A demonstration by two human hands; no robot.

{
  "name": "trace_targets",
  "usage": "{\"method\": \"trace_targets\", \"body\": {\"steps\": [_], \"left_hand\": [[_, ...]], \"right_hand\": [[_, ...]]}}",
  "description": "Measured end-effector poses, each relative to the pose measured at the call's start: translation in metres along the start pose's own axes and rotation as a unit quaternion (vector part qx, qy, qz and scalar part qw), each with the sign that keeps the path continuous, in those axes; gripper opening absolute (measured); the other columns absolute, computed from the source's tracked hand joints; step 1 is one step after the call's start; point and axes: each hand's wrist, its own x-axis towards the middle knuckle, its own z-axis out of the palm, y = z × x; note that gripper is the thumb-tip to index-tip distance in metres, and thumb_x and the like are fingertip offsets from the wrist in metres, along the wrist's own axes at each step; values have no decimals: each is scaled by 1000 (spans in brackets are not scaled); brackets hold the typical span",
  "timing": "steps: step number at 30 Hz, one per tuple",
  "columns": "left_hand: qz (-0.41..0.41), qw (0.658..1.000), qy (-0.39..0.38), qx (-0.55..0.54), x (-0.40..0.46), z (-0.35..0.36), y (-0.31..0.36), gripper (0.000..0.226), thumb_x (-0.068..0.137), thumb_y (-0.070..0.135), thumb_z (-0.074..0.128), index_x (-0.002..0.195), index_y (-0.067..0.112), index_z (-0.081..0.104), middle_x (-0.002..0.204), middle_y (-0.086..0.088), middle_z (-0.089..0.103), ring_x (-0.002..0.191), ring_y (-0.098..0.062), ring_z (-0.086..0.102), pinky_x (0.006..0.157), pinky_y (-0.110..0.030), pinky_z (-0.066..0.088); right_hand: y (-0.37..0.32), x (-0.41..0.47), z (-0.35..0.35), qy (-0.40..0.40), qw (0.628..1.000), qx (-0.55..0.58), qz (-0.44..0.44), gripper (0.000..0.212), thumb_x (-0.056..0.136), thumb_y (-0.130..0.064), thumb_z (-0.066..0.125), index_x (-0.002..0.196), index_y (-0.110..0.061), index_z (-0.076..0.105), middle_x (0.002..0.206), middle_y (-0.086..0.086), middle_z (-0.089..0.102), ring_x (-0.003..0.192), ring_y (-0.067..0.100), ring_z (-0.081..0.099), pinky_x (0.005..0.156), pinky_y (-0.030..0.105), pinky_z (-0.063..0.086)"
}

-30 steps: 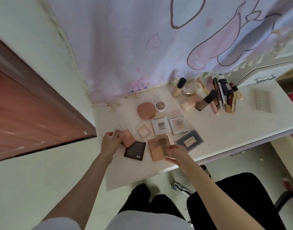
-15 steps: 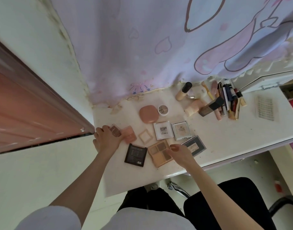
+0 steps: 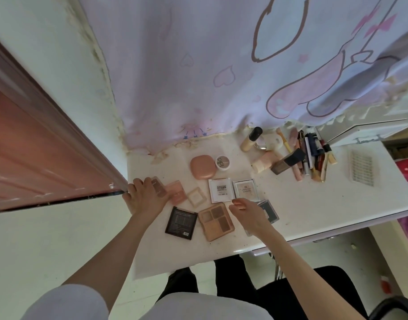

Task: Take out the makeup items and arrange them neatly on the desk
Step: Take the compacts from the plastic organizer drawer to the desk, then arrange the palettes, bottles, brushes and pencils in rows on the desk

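Observation:
Makeup lies spread on the white desk (image 3: 314, 211). My left hand (image 3: 144, 197) grips a small pink-brown palette (image 3: 158, 188) near the desk's left edge, beside a pink blush square (image 3: 177, 192). My right hand (image 3: 250, 213) hovers with relaxed fingers and holds nothing. It is just right of the brown four-pan palette (image 3: 217, 221) and partly covers a grey palette (image 3: 270, 210). A black palette (image 3: 181, 223) lies left of the brown one. Behind them are a small beige square (image 3: 196, 197), two white square palettes (image 3: 220, 190) (image 3: 245, 189), a pink compact (image 3: 203, 168) and a round white jar (image 3: 222, 162).
Bottles (image 3: 251, 139) and a pile of tubes and lipsticks (image 3: 309, 158) crowd the back right, and a lash tray (image 3: 361, 168) lies further right. A printed curtain (image 3: 210, 77) hangs behind the desk. A reddish door (image 3: 36, 144) stands left. A black chair (image 3: 314, 294) is below.
My left hand has slid the small palette left toward the desk's edge. My right hand has let go of the brown four-pan palette and lifted off to its right.

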Motion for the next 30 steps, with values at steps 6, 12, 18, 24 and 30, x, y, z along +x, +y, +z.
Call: {"method": "trace_targets", "body": {"steps": [6,12,18,24,30], "left_hand": [[-28,999,-21,14,-3,-4,17,90,68,77,50,128,11,40,130,-13,39,124,-34,34,98,-48,28],[39,992,41,-111,-29,-2,55,67,88,48,50,143,17,27,146,-12,28,134,-30,23,108,-46,18],[85,978,75,-177,-70,22,136,58,90,41,51,140,17,34,143,-6,37,131,-25,33,105,-41,29],[125,978,60,-153,-98,52,206,58,91,35,50,142,17,30,147,-4,32,136,-20,28,109,-35,24],[115,977,110,-144,-138,85,212,48,86,32,60,130,16,48,132,-6,48,124,-27,42,101,-43,34]], "right_hand": [[-4,9,-35,16,998,-13,-63,34,95,-26,50,126,-13,54,122,1,61,101,10,54,93,23,39],[-3,38,-67,-48,988,-71,-132,40,96,-28,47,134,-17,45,135,1,51,121,16,49,100,25,36],[30,67,-109,-92,950,-154,-254,41,95,-28,47,135,-20,44,135,-3,50,122,11,46,100,21,32],[84,77,-141,-124,920,-174,-327,40,94,-24,50,134,-17,46,132,-2,53,121,10,47,99,18,31],[133,91,-126,-185,869,-246,-387,53,90,-31,56,139,-21,38,141,-5,39,127,13,34,100,16,23]]}}
